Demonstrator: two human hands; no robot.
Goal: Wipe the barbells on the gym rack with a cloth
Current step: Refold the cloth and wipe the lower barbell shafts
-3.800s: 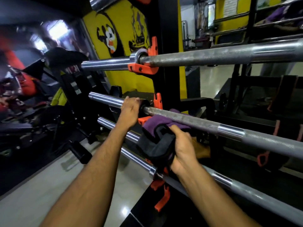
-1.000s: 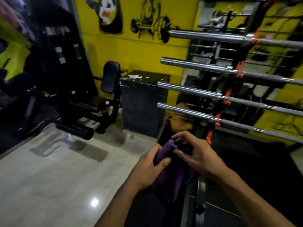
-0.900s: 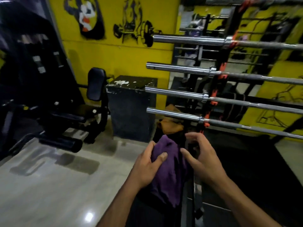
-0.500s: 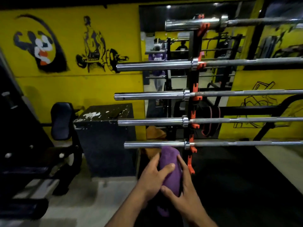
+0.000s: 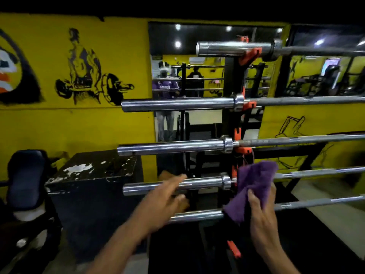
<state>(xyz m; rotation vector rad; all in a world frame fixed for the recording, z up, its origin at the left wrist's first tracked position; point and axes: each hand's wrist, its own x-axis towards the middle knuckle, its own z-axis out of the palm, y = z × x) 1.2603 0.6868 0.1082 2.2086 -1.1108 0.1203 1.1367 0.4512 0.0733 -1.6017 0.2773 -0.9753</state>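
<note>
— Purple microfibre cloth point(image 5: 254, 186): who is holding it, and where is it sitting?

— The right hand point(image 5: 261, 218) is gripping it from below, fingers point(image 5: 251, 196) curled up into the fabric and pinching a bunched fold. The cloth is standing up in front of the black rack upright point(image 5: 229, 123), just right of the collar of the fourth barbell point(image 5: 189, 183) counted from the top, and its lower edge is hanging over the lowest barbell point(image 5: 197, 215).

— Is the cloth actually touching the fourth bar?

— It is overlapping the shaft there, but I cannot tell whether it is pressing on the steel.

— And the left hand point(image 5: 167, 200)?

— It is reaching out with fingers straight and loosely spread, holding nothing. The fingertips are lying over the chrome sleeve of the fourth barbell; the hand is blurred, so contact is unclear.

— How are the other bars lying?

— Three more are resting level on orange hooks point(image 5: 249, 104) above: the top barbell point(image 5: 233, 49), the second barbell point(image 5: 177, 103) and the third barbell point(image 5: 169, 148), sleeves all pointing left.

— Anything around the rack?

— A yellow wall point(image 5: 59, 125) with a painted lifter is standing behind, a scuffed black box point(image 5: 88, 186) is sitting left of the sleeves, and a mirror point(image 5: 187, 66) beyond the rack is showing a person's reflection
</note>
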